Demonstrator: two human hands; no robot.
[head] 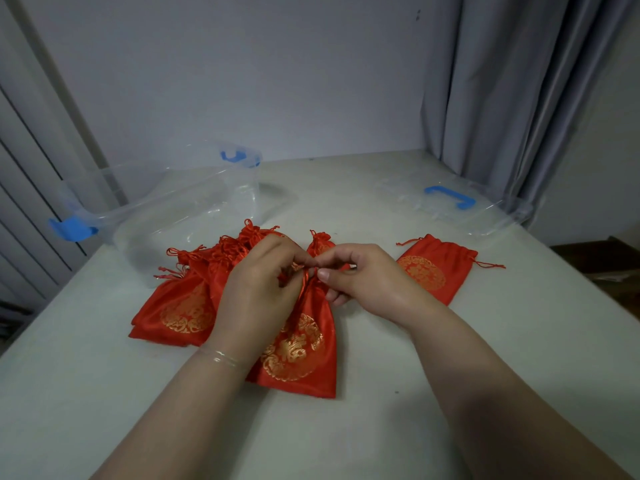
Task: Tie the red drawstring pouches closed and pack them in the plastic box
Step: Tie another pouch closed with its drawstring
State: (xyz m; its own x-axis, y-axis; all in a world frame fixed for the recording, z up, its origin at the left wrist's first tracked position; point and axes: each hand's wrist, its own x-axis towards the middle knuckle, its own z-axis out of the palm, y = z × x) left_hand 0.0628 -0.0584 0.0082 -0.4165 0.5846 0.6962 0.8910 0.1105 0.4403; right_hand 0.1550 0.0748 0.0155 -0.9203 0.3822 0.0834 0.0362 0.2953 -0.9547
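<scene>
In the head view, a pale, off-white table (346,427) fills the lower two thirds of the frame, its surface faintly scuffed, and runs back to a plain bluish-white wall (259,71). Grey curtains (502,91) hang in folds at the upper right, and a white panelled surface with dark vertical lines (31,174) stands at the left edge. At centre frame a red drawstring pouch (301,355) with a gold round emblem lies flat on the table, its gathered neck pointing away from the camera. The left hand (259,289) and the right hand (360,278) meet at that neck, each with fingers curled and pinching the red cord there. Left of centre, a heap of similar red pouches (183,306) overlaps, the cinched tops fanned toward the back. A single flat pouch (433,268) lies apart at right of centre, its mouth not drawn in. Behind the heap, in the left middle, stands the clear plastic box (166,209) with blue latches, no pouch visible inside it. Its clear lid (460,206) with a blue handle rests on the table at the right, near the curtains.
</scene>
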